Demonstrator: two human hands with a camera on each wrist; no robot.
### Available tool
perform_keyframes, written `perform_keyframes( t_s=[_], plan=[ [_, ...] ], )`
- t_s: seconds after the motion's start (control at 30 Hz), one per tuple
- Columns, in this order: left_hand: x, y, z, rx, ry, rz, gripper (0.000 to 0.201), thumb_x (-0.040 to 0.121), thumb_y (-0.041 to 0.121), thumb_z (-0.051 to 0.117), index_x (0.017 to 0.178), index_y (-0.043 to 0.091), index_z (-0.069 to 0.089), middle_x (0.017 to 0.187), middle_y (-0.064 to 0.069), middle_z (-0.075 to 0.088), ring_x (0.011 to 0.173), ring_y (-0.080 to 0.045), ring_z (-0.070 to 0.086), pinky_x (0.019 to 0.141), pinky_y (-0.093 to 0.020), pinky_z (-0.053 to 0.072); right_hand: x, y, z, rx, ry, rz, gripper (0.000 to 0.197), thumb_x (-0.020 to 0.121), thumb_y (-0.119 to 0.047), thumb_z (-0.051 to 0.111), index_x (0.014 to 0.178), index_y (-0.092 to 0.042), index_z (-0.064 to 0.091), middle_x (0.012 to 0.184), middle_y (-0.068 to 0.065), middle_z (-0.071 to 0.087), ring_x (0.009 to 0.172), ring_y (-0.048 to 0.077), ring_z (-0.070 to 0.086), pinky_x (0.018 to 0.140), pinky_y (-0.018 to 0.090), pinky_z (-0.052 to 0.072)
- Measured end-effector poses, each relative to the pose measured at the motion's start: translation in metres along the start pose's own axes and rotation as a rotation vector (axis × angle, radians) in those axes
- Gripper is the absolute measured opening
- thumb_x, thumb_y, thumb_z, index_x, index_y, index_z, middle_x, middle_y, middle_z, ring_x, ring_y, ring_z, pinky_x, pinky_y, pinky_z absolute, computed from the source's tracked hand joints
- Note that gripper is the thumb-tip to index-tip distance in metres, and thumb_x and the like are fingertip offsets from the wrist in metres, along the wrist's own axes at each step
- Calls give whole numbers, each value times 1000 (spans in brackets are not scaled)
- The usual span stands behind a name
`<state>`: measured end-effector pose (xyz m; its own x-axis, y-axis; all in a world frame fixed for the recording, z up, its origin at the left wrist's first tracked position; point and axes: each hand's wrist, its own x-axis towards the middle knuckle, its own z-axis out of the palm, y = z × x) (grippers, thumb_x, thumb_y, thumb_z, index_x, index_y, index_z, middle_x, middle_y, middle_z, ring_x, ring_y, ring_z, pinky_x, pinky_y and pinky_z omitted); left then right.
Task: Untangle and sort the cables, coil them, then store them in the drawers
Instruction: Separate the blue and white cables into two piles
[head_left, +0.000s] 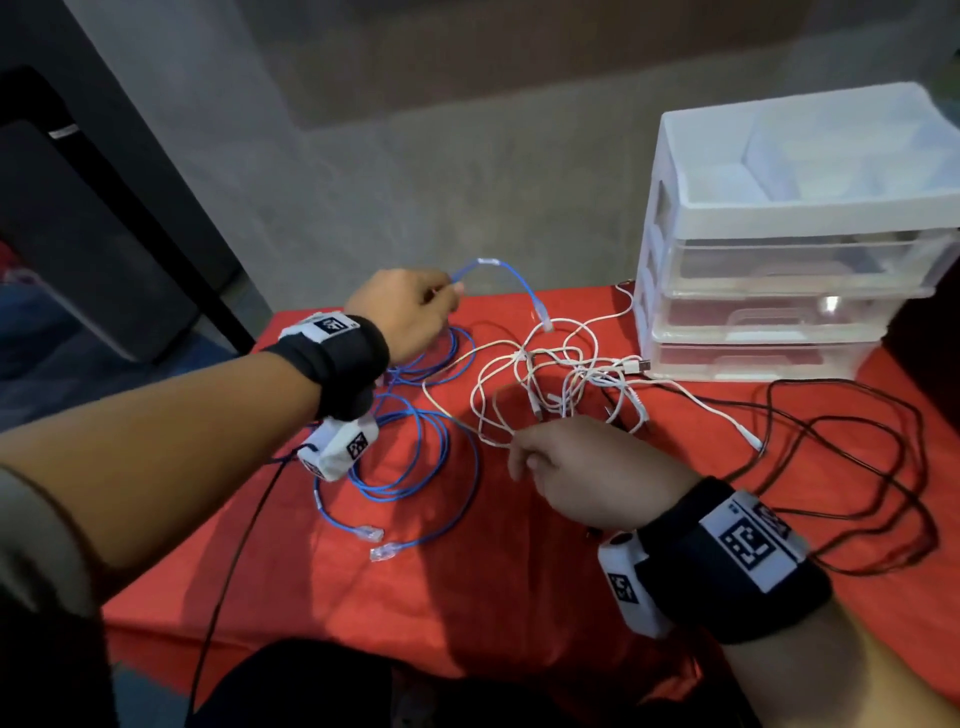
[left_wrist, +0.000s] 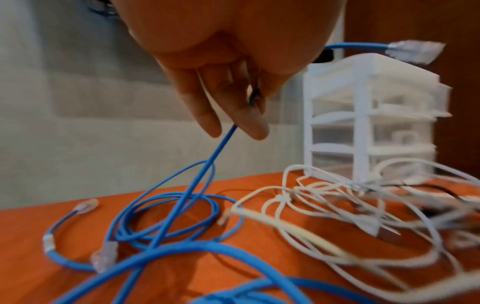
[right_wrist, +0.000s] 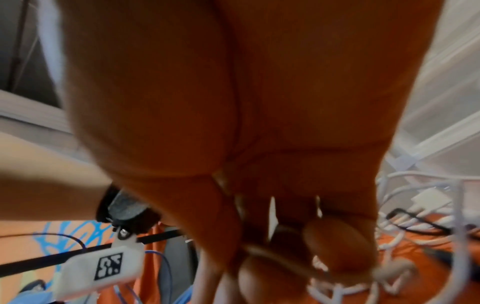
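My left hand (head_left: 441, 299) is raised over the table's far left and pinches a blue network cable (head_left: 511, 273) near one end. That end arcs right to a clear plug (head_left: 545, 323). In the left wrist view the blue cable (left_wrist: 221, 144) runs down from my fingers (left_wrist: 249, 123) to loose loops (left_wrist: 168, 218) on the red cloth. My right hand (head_left: 522, 452) pinches a strand at the near edge of the tangled white cables (head_left: 550, 384). The right wrist view shows a pale strand (right_wrist: 275, 257) held between my fingertips. A long black cable (head_left: 857, 467) sprawls at the right.
A white drawer unit (head_left: 670, 218) with three shut translucent drawers and an open top tray stands at the back right. Two more clear plugs (head_left: 376, 543) of blue cable lie near the front. The red cloth (head_left: 467, 613) covers the table. A thin black wire (head_left: 234, 561) hangs from my left wrist.
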<state>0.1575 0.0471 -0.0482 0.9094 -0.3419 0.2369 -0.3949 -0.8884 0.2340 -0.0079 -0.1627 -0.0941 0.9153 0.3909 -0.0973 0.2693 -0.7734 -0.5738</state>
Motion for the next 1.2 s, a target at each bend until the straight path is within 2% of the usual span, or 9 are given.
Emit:
perform_keyframes(
  t_s=[0.13,0.27,0.4,0.5,0.7,0.87,0.97,1.1,1.2],
  plan=[
    [10,-33,-24,176,102,-85,41,92,57,44,94,25,68,84,-2,74,86,-31,70,72,-35,55,-7,13,-17,-110,-2,126,25,89,-16,50,87,-30,72,80,-13,62,81,8,60,74,23,49],
    [3,-76,-28,399,-104,-92,30,96,37,55,117,21,70,117,-13,71,109,-38,64,86,-38,53,-13,26,-39,-183,58,229,26,84,-15,51,82,-29,73,92,-10,72,92,16,66,81,29,52],
    [-13,-106,-8,351,-254,-310,73,92,29,60,158,19,28,157,-19,37,138,-39,45,111,-40,39,-14,33,-43,-150,71,230,31,86,-15,49,83,-31,75,91,-13,71,86,9,64,72,25,48],
    [-19,-114,-2,290,-243,-445,93,89,29,63,161,29,4,167,-20,2,145,-40,35,116,-41,33,-14,31,-41,-127,84,186,32,90,-16,48,85,-33,74,76,-20,64,71,-3,57,63,15,40],
    [-37,-90,-34,255,-125,-179,48,92,37,59,139,28,56,146,-9,54,126,-32,58,109,-37,43,-16,30,-48,-100,146,66,32,95,-19,53,88,-41,75,69,-30,58,73,-12,54,62,9,34],
    [-65,-79,-96,-601,113,-396,16,100,33,59,103,24,72,91,2,72,75,-16,67,78,-35,54,-18,32,-48,-49,159,15,32,97,-20,54,87,-42,74,84,-45,55,75,-4,59,64,13,41],
    [-90,-87,-124,-645,205,-464,19,102,30,57,95,21,72,88,-3,69,63,-11,60,58,-22,50,-17,32,-44,-63,144,18,30,97,-21,54,89,-43,74,83,-53,50,77,-6,58,63,11,38],
    [-132,-117,-106,-210,-243,-533,64,79,78,55,106,22,70,108,-6,73,78,-14,67,66,-26,55,-15,32,-38,-97,140,27,28,97,-26,55,91,-47,73,78,-44,58,72,-4,57,69,23,42],
    [-166,-138,-73,41,-540,-592,125,50,103,50,152,32,37,155,1,44,138,-18,47,115,-35,37,-13,23,-33,-85,140,-4,25,97,-27,58,97,-46,75,95,-18,70,86,2,62,81,24,46]
  ],
)
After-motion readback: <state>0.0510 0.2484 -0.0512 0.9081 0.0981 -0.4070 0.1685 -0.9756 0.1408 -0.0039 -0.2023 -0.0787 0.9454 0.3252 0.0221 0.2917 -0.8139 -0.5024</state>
